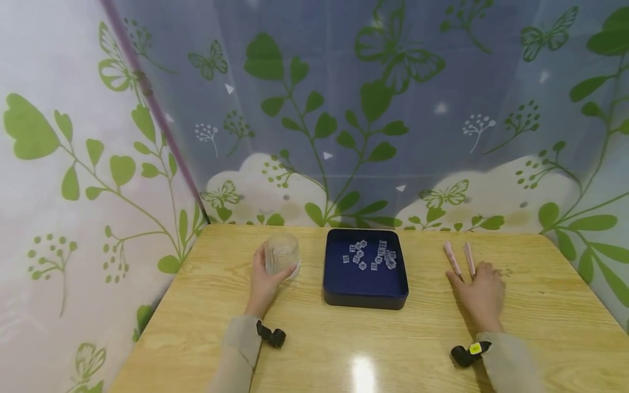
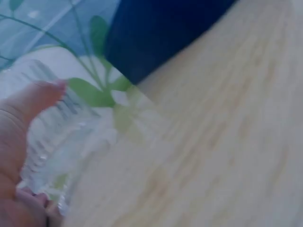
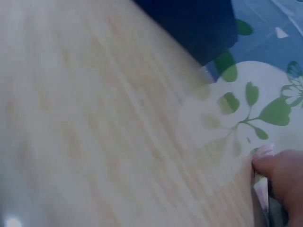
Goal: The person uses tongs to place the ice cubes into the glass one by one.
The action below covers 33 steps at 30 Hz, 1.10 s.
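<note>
A clear ribbed glass (image 1: pixel 282 252) stands at the left of the table, gripped by my left hand (image 1: pixel 264 286). In the left wrist view the thumb of that hand (image 2: pixel 19 123) lies along the side of the glass (image 2: pixel 71 109). My right hand (image 1: pixel 480 295) holds pink tongs (image 1: pixel 451 258) at their near end, the two arms spread apart and pointing away. The right wrist view shows part of the hand (image 3: pixel 285 175) with the thumb against a pink piece of the tongs (image 3: pixel 261 191). Between the hands, a dark blue tray (image 1: pixel 366 301) holds several clear small blocks (image 1: pixel 362 266).
The wooden table (image 1: pixel 314 349) ends at the back against a blue patterned curtain (image 1: pixel 344 174). Another patterned sheet (image 1: pixel 88 218), paler, hangs at the left. Behind the right hand lie a few small marks or bits on the tabletop, too small to tell.
</note>
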{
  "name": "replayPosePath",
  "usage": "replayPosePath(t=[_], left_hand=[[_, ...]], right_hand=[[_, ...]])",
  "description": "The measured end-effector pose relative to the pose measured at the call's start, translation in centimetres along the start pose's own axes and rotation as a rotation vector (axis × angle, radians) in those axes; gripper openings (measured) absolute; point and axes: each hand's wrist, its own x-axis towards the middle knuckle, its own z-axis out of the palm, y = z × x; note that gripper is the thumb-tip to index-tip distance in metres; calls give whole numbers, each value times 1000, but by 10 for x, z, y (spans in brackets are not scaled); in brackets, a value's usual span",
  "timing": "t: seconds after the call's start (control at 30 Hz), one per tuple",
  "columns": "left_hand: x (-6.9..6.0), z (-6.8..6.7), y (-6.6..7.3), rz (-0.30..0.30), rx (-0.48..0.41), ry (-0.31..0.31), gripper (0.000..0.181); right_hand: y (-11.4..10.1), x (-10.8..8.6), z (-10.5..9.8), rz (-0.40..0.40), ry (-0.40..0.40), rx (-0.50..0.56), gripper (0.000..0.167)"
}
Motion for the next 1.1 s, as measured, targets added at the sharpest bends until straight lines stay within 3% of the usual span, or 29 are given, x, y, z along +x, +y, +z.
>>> replayPosePath(t=[0.13,0.5,0.67,0.77,0.93,1.1], left_hand=[[-4,4,-2,5,16,18,96],[-10,2,-2,19,94,19,93],[-13,2,3,17,66,-1,90],[-17,3,6,10,40,-26,87],[-23,3,7,15,66,-52,88],[-33,2,7,25,72,-65,89]], right_hand=[[3,-2,-1,-67,-4,-55,63],[2,-5,0,20,4,95,52],[1,-6,0,-15,84,127,36],[0,-8,-2,-4,88,147,33],[-1,-8,-3,51,33,177,46],[-1,-10,-3,46,18,199,52]])
